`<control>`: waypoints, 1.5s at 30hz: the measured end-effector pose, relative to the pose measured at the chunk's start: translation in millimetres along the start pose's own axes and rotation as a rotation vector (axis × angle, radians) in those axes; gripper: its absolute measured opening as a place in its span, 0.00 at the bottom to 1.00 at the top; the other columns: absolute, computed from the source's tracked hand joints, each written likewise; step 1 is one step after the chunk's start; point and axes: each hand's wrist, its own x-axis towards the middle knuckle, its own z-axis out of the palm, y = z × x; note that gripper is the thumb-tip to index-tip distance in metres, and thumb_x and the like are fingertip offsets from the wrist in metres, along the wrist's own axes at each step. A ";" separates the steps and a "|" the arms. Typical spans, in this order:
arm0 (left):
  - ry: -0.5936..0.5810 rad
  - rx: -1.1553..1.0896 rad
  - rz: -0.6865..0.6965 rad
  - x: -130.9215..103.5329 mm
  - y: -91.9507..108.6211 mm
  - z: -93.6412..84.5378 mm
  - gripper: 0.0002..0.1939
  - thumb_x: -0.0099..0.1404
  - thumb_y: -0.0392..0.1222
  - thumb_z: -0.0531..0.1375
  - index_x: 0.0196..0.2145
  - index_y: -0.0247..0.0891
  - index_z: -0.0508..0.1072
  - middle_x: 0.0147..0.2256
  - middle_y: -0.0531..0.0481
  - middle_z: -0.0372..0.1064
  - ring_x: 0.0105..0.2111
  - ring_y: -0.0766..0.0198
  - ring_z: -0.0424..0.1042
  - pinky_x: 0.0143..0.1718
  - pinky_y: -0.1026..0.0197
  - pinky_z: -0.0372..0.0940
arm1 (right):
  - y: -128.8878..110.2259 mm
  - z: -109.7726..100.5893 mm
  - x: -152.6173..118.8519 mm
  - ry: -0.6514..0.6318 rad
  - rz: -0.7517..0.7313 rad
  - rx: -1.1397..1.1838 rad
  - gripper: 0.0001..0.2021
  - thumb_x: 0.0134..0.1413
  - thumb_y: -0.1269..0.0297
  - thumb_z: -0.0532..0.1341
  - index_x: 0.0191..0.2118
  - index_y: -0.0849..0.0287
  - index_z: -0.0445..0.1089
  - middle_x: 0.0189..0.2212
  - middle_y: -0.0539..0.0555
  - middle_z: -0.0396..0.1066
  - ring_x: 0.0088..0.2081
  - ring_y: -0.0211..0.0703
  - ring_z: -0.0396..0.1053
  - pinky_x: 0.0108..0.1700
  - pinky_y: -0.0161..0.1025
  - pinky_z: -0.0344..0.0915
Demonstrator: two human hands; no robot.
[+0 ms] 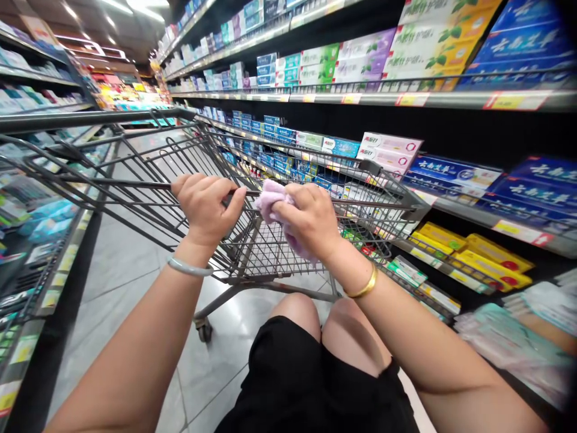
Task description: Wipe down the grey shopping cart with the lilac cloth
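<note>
Supermarket aisle running ahead, grey tiled floor [121,258], shelving [451,99] on both sides. Right-hand shelves carrying rows of boxed goods, toothpaste by the look of it, price tags along the edges.

Wire shopping cart [270,240] sitting dead centre, basket looking empty, one caster [205,329] showing underneath. Viewing from low down, knees [324,319] and black shorts [311,379] filling the bottom, so likely crouching or sitting behind the cart.

Left hand [205,207] wrapping closed around the rear top rail [135,183], probably steadying the cart against rolling. Pale bangle [189,267] hanging on that wrist.

Right hand [309,219] clenching a bunched pink cloth [270,201], pressing it against the same rail just beside the left hand; wad gripped tight, presumably for firm contact on the thin bar. Part of the cloth trailing out below the palm. Gold bangle [363,288] sitting on the right wrist.
</note>
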 end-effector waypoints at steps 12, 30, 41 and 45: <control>0.018 -0.034 -0.129 -0.4 9.6 8.6 0.16 0.72 0.55 0.56 0.38 0.45 0.78 0.40 0.49 0.79 0.47 0.52 0.72 0.58 0.44 0.53 | -2.8 8.6 -28.2 0.015 0.111 -0.014 0.08 0.70 0.62 0.59 0.44 0.45 0.77 0.49 0.52 0.73 0.45 0.46 0.62 0.44 0.45 0.54; -0.159 -0.181 0.064 11.7 76.9 57.5 0.20 0.76 0.57 0.49 0.45 0.47 0.78 0.42 0.48 0.78 0.45 0.52 0.69 0.53 0.47 0.52 | 15.5 13.0 -33.0 0.039 0.456 0.047 0.12 0.69 0.60 0.58 0.48 0.47 0.79 0.49 0.56 0.70 0.47 0.49 0.63 0.49 0.45 0.59; -0.109 -0.144 0.022 7.7 80.4 70.4 0.19 0.74 0.58 0.52 0.44 0.46 0.76 0.40 0.47 0.75 0.44 0.51 0.67 0.53 0.47 0.52 | -43.8 53.4 -110.4 -0.560 0.287 0.162 0.15 0.74 0.60 0.52 0.52 0.47 0.76 0.50 0.55 0.75 0.51 0.50 0.63 0.45 0.46 0.54; -0.125 -0.157 0.010 6.9 81.2 69.2 0.19 0.74 0.59 0.52 0.44 0.46 0.76 0.41 0.47 0.75 0.45 0.50 0.67 0.54 0.46 0.52 | -39.3 49.7 -105.8 -0.471 0.282 0.176 0.17 0.76 0.57 0.49 0.59 0.44 0.71 0.59 0.54 0.71 0.58 0.50 0.60 0.50 0.46 0.54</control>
